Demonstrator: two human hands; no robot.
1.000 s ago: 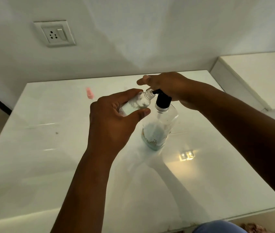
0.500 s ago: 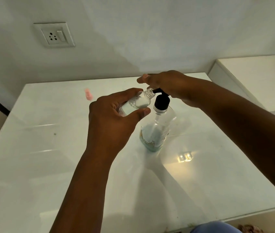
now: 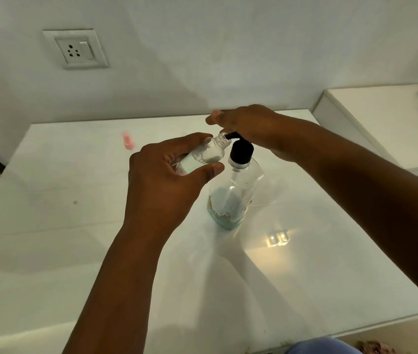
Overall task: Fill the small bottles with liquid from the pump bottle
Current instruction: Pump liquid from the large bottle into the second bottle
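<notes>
We see a smooth, shiny white worktop [image 3: 49, 251] with lots of bare room at the lower left and lower right of the frame. In the middle, our left hand [image 3: 162, 185] is wrapped around a small bottle [image 3: 202, 157], clear and round, tipped sideways with bubbly liquid inside. Its open neck touches the black spout of the pump bottle [image 3: 233, 195], a clear bottle standing upright with a little bluish liquid at the bottom. Our right hand [image 3: 248, 126] presses flat on the pump top. Farther back at the left lies a small pink thing [image 3: 128, 140], blurry. The worktop's far edge meets a plain wall with a socket [image 3: 76, 49] at the upper left.
</notes>
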